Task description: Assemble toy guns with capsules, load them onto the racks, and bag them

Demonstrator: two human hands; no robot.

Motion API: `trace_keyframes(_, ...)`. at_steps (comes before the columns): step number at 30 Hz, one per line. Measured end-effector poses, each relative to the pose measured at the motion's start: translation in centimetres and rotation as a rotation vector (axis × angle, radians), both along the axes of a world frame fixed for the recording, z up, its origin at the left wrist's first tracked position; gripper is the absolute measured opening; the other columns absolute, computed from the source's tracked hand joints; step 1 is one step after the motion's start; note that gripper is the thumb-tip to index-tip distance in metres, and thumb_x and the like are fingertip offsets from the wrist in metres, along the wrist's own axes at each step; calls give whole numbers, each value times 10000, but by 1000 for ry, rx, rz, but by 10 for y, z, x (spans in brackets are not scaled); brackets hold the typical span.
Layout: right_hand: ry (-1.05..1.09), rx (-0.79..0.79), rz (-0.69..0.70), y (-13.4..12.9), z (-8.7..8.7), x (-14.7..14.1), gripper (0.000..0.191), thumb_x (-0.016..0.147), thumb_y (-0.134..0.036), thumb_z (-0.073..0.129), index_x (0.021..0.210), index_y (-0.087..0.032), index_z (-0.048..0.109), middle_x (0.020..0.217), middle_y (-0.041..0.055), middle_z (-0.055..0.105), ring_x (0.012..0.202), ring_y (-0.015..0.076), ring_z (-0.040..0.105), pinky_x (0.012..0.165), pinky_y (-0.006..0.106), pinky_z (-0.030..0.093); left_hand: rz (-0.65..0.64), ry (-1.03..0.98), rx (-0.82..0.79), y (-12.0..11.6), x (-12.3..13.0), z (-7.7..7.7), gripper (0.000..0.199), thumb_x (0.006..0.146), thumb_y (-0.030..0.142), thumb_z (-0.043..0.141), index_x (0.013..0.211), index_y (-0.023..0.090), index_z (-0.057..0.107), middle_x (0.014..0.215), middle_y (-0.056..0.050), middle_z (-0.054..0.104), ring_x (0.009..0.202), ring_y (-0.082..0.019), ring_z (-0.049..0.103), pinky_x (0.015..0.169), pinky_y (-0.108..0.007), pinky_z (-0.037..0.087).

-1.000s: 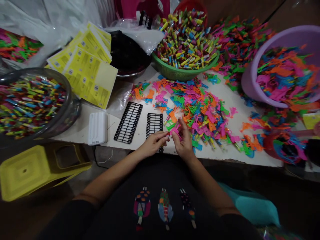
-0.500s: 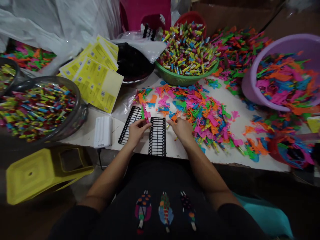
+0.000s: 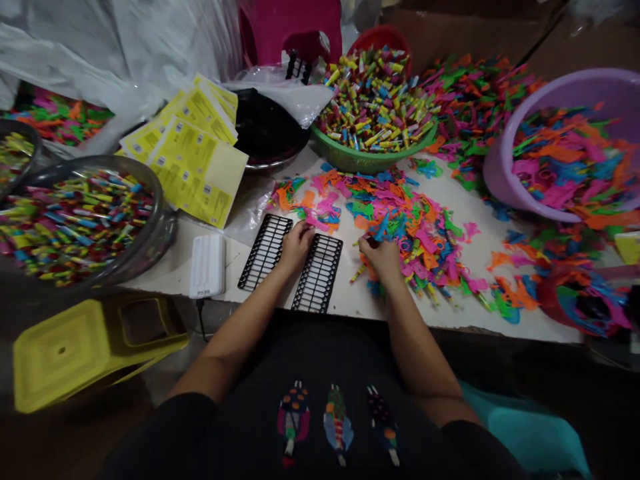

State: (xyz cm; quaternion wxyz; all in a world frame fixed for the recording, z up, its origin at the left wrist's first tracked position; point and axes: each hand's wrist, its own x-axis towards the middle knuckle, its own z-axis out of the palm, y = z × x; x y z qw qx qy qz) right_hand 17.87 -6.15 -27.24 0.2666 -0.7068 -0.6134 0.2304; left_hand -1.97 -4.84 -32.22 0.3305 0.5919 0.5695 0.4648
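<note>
Two black plastic grid racks lie side by side at the table's front edge: a left rack [image 3: 261, 257] and a right rack [image 3: 320, 275]. Between their upper ends, my left hand [image 3: 295, 247] is closed, its fingertips pinched at the right rack's top corner. A pink plastic piece [image 3: 316, 223] lies just past those fingertips; what they grip is hidden. My right hand [image 3: 383, 259] is closed at the left edge of a pile of colourful plastic toy pieces [image 3: 425, 233]. A small yellow-ended tube [image 3: 357, 243] pokes out from its fingertips. Another small tube [image 3: 357, 273] lies beneath that hand.
Behind the pile stands a green basin [image 3: 345, 159] heaped with small tubes. A purple tub [image 3: 505, 167] of toy pieces is at right. On the left are a grey basin [image 3: 159, 200] of tubes, yellow printed sheets [image 3: 200, 173] and a white device [image 3: 207, 265] with a cable.
My left hand has moved right and slightly up, away from the left rack. The right rack's top has swung right, tilting it. My right hand has shifted right towards the pile.
</note>
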Motion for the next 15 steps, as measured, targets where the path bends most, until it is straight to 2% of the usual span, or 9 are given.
trace_keyframes(4,176,58,180,7,-16,-7,223,700,-326,514,752,-149,639,666,23,656,606,143,588,604,244,454,-98,104,-7,12,8,2,198,809,220,460,982,181,547,952,-40,644,878,-142,589,788,-242,437)
trace_keyframes(6,263,60,214,14,-27,-10,223,697,-329,525,790,-157,632,712,20,664,645,148,597,628,256,468,-109,166,-6,12,8,3,187,813,220,453,978,191,538,937,-37,645,860,-143,594,766,-241,441)
trace_keyframes(11,438,34,324,29,-42,-5,222,680,-326,562,829,-173,623,809,13,668,731,148,609,711,285,480,-99,218,17,-3,2,3,179,825,239,441,977,192,521,922,-39,642,823,-140,597,724,-234,444)
trace_keyframes(15,408,-42,409,36,-43,3,199,647,-308,607,790,-171,635,759,1,670,709,144,604,673,262,478,-60,243,52,-18,-1,1,136,825,250,444,902,184,535,842,-34,644,747,-129,595,676,-220,441)
